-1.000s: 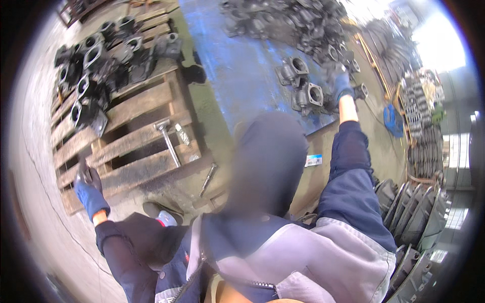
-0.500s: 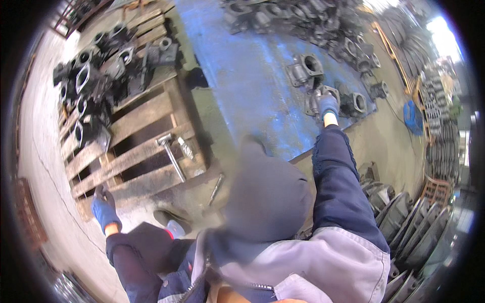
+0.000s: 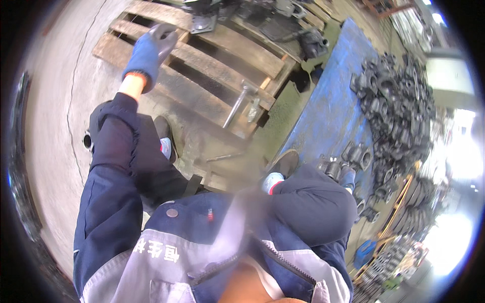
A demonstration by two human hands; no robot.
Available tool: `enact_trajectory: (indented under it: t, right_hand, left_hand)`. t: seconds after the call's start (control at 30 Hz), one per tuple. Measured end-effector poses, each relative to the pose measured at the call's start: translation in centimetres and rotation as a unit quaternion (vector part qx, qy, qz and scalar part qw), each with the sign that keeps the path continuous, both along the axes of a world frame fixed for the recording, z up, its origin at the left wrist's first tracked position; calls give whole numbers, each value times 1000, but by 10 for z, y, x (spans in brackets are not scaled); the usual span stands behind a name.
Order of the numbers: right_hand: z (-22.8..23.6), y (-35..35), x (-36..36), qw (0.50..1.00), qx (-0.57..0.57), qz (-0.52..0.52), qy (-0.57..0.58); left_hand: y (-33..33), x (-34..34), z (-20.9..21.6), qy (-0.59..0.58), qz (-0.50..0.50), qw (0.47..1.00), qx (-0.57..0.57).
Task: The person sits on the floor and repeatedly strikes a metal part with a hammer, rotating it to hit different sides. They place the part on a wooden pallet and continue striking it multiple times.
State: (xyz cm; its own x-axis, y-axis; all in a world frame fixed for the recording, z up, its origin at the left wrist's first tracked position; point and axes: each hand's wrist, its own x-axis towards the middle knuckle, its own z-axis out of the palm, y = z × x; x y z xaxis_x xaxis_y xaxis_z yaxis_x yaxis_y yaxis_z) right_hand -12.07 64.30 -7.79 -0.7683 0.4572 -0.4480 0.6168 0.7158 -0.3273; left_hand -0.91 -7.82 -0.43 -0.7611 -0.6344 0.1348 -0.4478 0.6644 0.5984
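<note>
My left hand [image 3: 153, 54], in a blue glove with a grey palm, is above the near left part of a wooden pallet [image 3: 207, 96]. Its fingers are half curled with a gap beside the thumb, and nothing shows in them. Grey metal castings [image 3: 204, 22] with round openings and flanges sit on the pallet past that hand. At the right, my gloved right hand [image 3: 347, 178] is partly hidden behind my knee. Its fingers are closed at a metal casting [image 3: 329, 168] on a blue sheet [image 3: 323, 113]. Another casting [image 3: 358, 154] stands beside it.
A metal hammer [image 3: 234, 108] and a small clear-wrapped item [image 3: 253, 110] lie on the pallet's near right corner. A thin rod [image 3: 225, 157] is on the floor by my feet. Castings form a big pile [image 3: 396, 96]. A blue container [image 3: 365, 254] stands far right.
The view has swung left, moving the pallet toward the middle. My left hand has risen from beside the pallet to over its boards. My right hand stays among the castings on the blue sheet.
</note>
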Motion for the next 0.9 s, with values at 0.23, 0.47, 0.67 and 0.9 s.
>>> enact_trajectory:
  t: [0.23,0.47,0.67,0.9]
  right_hand:
    - [100,-236,-65,864,-2,503,27]
    - [101,-469,-36,644,92,759,30]
    - [-9,-546,36,561,105,812,126]
    - [-45,-523,73,540,-2,832,127]
  left_hand:
    - [0,3,-6,37,60,991,116]
    - [-5,3,-3,39,112,984,136]
    - [-11,19,-4,-30,108,985,134]
    - [-3,35,-49,-98,167,967,165]
